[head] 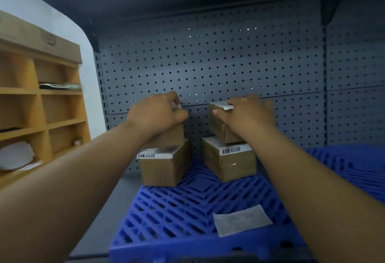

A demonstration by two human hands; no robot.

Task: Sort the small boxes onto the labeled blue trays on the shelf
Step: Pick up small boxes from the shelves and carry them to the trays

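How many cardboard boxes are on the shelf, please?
4: lower left box and lower right box at the blue tray's back; upper left box and upper right box stacked on them.

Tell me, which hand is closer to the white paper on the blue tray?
Right. The right hand holds the right top box at the back, straight beyond the white paper. The left hand holds the left top box, farther to the left.

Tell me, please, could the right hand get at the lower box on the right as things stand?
Probably not from above: the right hand grips the upper box, which covers much of the top of the lower box. Its front, with a barcode label, faces open tray and looks free.
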